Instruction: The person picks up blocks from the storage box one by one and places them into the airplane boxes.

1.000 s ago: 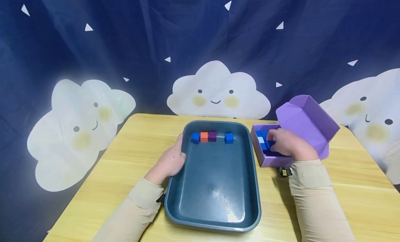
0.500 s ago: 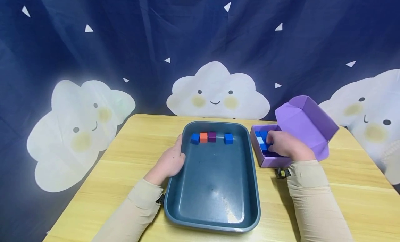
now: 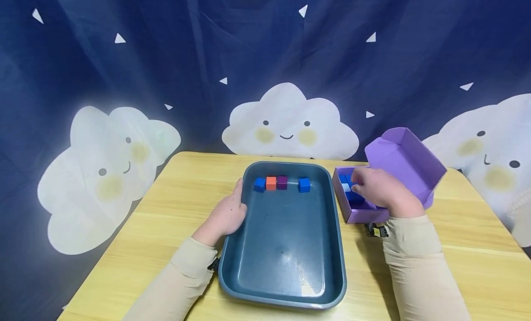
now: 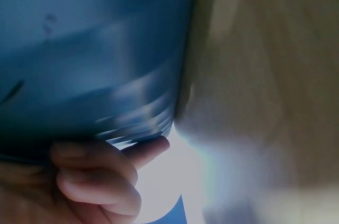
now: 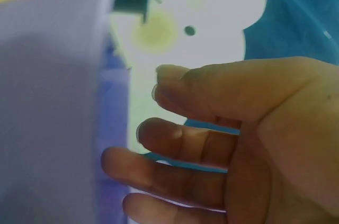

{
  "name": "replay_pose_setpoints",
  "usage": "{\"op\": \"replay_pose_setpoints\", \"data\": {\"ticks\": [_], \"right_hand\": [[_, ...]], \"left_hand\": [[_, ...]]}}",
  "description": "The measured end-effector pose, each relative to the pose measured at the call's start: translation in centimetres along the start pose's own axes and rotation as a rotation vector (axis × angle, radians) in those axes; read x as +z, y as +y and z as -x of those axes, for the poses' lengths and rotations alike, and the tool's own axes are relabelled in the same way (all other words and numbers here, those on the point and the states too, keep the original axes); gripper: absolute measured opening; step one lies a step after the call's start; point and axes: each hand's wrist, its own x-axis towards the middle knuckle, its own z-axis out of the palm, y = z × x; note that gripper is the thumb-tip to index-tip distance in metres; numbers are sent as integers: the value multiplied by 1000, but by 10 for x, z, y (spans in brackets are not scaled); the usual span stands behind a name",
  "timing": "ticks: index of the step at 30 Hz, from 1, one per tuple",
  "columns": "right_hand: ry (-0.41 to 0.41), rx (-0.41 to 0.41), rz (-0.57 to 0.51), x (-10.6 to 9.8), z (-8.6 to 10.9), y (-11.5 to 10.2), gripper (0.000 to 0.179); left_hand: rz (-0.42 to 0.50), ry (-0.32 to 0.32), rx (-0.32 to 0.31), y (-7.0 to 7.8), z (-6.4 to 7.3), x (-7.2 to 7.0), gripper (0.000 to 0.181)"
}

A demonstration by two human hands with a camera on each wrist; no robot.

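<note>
Across a wooden table (image 3: 188, 183), before cloud-printed cloth (image 3: 199, 44), left hand (image 3: 225, 214) grips tray (image 3: 282, 236) at ten o'clock; right hand (image 3: 381, 188) (hold unclear) tops purple box (image 3: 367, 215) at two.

The dark tray (image 3: 282, 238) holds blue, orange and purple cubes (image 3: 271, 183) near its far end. Right of it, the open purple box (image 3: 366, 216) holds mostly blue ones.

Against the left hand (image 3: 225, 215), we see the tray (image 3: 282, 233) in smooth plastic with a glossy sheen. Under the right hand (image 3: 381, 189), the box (image 3: 367, 215) looks like matt card. Below both, our table (image 3: 182, 187) shows wood grain; beyond, the curtain (image 3: 199, 35) is creased cloth.
</note>
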Motion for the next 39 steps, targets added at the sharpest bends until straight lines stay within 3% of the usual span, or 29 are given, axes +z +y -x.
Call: {"op": "replay_pose_setpoints", "data": {"ticks": [11, 17, 24, 30, 39], "right_hand": [[74, -146, -32, -17, -1, -39, 9], [30, -130, 2, -18, -14, -60, 14], [-47, -167, -16, -4, -38, -84, 24], [-111, -125, 33, 12, -62, -99, 37], [-167, -56, 141, 44, -86, -105, 8]], "left_hand": [[5, 6, 8, -2, -3, 2, 74], [-11, 8, 15, -1, -4, 2, 74], [-5, 2, 15, -2, -4, 3, 74], [-16, 5, 31, -2, -6, 4, 74], [-7, 5, 20, -5, -4, 4, 73]]}}
